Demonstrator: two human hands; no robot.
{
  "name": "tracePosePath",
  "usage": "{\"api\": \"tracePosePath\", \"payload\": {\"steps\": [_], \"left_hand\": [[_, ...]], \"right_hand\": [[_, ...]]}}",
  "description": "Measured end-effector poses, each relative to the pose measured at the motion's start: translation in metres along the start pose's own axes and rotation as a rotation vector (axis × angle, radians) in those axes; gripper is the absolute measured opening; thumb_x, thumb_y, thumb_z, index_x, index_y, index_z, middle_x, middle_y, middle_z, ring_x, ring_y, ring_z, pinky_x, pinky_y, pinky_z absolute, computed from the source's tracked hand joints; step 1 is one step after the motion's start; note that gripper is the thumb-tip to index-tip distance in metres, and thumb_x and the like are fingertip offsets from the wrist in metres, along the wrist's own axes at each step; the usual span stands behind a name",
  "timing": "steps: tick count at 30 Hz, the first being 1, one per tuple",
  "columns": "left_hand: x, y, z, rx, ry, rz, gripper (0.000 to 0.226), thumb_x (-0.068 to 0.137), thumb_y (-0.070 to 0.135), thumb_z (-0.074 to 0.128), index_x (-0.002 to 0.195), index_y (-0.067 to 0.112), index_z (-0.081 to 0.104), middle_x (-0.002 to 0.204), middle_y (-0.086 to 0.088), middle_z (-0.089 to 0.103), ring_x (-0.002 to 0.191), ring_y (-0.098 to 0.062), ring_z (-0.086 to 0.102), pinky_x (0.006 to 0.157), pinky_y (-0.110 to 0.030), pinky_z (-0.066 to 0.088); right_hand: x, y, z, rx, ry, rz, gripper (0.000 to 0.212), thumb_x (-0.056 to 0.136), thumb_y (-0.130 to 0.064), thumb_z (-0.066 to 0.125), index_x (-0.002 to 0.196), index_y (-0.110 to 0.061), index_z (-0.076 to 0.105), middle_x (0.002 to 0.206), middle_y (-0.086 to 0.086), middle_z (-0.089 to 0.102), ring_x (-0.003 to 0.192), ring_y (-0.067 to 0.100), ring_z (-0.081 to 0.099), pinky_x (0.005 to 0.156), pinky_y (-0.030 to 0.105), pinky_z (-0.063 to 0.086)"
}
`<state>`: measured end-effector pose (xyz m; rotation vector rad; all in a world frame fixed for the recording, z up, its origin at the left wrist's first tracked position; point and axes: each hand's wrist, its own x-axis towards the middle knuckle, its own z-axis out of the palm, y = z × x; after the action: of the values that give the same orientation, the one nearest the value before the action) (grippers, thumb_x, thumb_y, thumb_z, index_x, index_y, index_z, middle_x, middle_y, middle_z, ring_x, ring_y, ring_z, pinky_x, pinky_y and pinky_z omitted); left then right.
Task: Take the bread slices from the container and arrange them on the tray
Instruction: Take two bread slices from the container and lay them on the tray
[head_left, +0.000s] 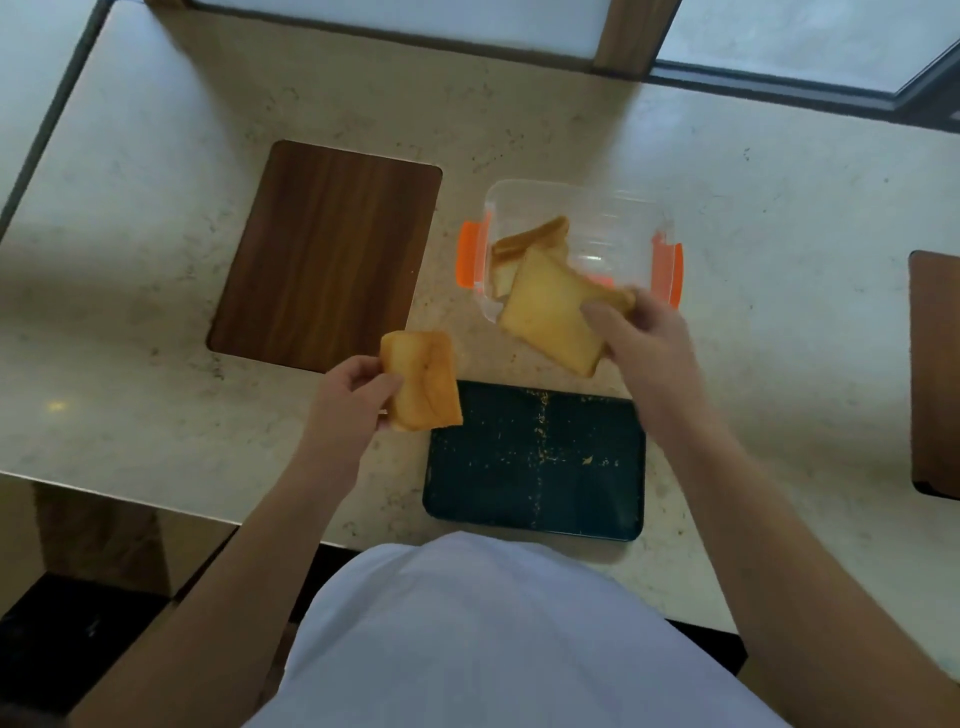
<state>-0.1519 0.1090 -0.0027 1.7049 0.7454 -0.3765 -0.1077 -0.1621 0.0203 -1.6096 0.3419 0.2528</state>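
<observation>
A clear plastic container (631, 218) with orange clips stands on the counter, with a few bread slices (527, 241) leaning inside at its left. My right hand (641, 332) holds a golden bread slice (550, 312) by its right edge, over the container's near rim. My left hand (348, 397) grips another bread slice (423, 379) by its left side, just off the upper left corner of the dark tray (535, 462). The tray lies flat in front of me, bare except for scattered crumbs.
A wooden inlay panel (322, 254) is set into the pale stone counter (130, 312) left of the container. Another wooden panel (935, 364) shows at the right edge. The counter's near edge runs just below the tray, and windows line the far side.
</observation>
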Motion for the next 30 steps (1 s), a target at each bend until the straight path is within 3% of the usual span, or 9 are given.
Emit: {"api": "tracePosePath", "payload": {"steps": [3, 6, 12, 16, 19, 21, 30], "left_hand": [[-0.002, -0.012, -0.001, -0.002, 0.010, -0.011, 0.021, 0.098, 0.023, 0.060, 0.118, 0.019, 0.062, 0.114, -0.006, 0.067, 0.107, -0.027, 0.065, 0.093, -0.051, 0.056], [-0.004, -0.021, -0.003, -0.007, 0.031, -0.016, 0.026, 0.097, 0.024, 0.061, 0.123, 0.017, 0.062, 0.116, -0.006, 0.068, 0.107, -0.026, 0.065, 0.092, -0.051, 0.056], [-0.005, -0.025, -0.016, -0.006, 0.053, -0.026, 0.029, 0.096, 0.023, 0.062, 0.124, 0.016, 0.063, 0.113, -0.005, 0.069, 0.105, -0.025, 0.066, 0.094, -0.052, 0.056], [-0.005, -0.028, -0.025, -0.020, 0.069, -0.025, 0.025, 0.096, 0.025, 0.062, 0.120, 0.017, 0.066, 0.109, -0.005, 0.071, 0.103, -0.024, 0.067, 0.093, -0.052, 0.057], [-0.005, -0.033, -0.031, -0.014, 0.068, -0.013, 0.019, 0.096, 0.023, 0.061, 0.113, 0.020, 0.068, 0.106, -0.006, 0.072, 0.101, -0.026, 0.068, 0.092, -0.053, 0.057], [-0.006, -0.036, -0.032, -0.016, 0.067, -0.012, 0.017, 0.097, 0.022, 0.060, 0.111, 0.021, 0.068, 0.106, -0.006, 0.072, 0.101, -0.027, 0.068, 0.092, -0.053, 0.057], [-0.010, -0.048, -0.030, 0.002, 0.036, -0.025, 0.021, 0.097, 0.019, 0.060, 0.117, 0.015, 0.065, 0.110, -0.009, 0.069, 0.103, -0.028, 0.067, 0.090, -0.051, 0.057]], "right_hand": [[-0.019, 0.045, 0.006, 0.138, -0.063, 0.324, 0.016, 0.095, -0.028, 0.067, 0.109, -0.021, 0.067, 0.102, -0.007, 0.079, 0.099, 0.017, 0.074, 0.077, 0.030, 0.062], [-0.023, 0.083, 0.016, 0.121, -0.064, 0.496, 0.025, 0.095, -0.028, 0.068, 0.116, -0.016, 0.067, 0.112, 0.003, 0.076, 0.101, 0.021, 0.074, 0.090, 0.043, 0.060], [-0.014, 0.112, 0.044, 0.102, -0.076, 0.702, 0.044, 0.095, -0.028, 0.069, 0.133, -0.010, 0.057, 0.117, 0.007, 0.071, 0.101, 0.023, 0.072, 0.073, 0.033, 0.061], [-0.010, 0.116, 0.058, 0.110, 0.011, 0.698, 0.052, 0.093, -0.023, 0.072, 0.138, -0.005, 0.052, 0.123, 0.011, 0.067, 0.103, 0.024, 0.069, 0.066, 0.029, 0.060], [-0.012, 0.127, 0.058, -0.094, 0.177, 0.630, 0.056, 0.086, -0.027, 0.078, 0.134, -0.006, 0.055, 0.123, 0.011, 0.064, 0.106, 0.026, 0.064, 0.089, 0.041, 0.058], [-0.017, 0.132, 0.056, -0.237, 0.220, 0.599, 0.055, 0.082, -0.031, 0.080, 0.128, -0.011, 0.056, 0.122, 0.009, 0.062, 0.107, 0.025, 0.061, 0.094, 0.048, 0.056], [-0.022, 0.132, 0.071, -0.388, 0.106, 0.514, 0.053, 0.086, -0.027, 0.075, 0.133, -0.014, 0.053, 0.119, 0.004, 0.060, 0.100, 0.023, 0.063, 0.090, 0.046, 0.058]]}}
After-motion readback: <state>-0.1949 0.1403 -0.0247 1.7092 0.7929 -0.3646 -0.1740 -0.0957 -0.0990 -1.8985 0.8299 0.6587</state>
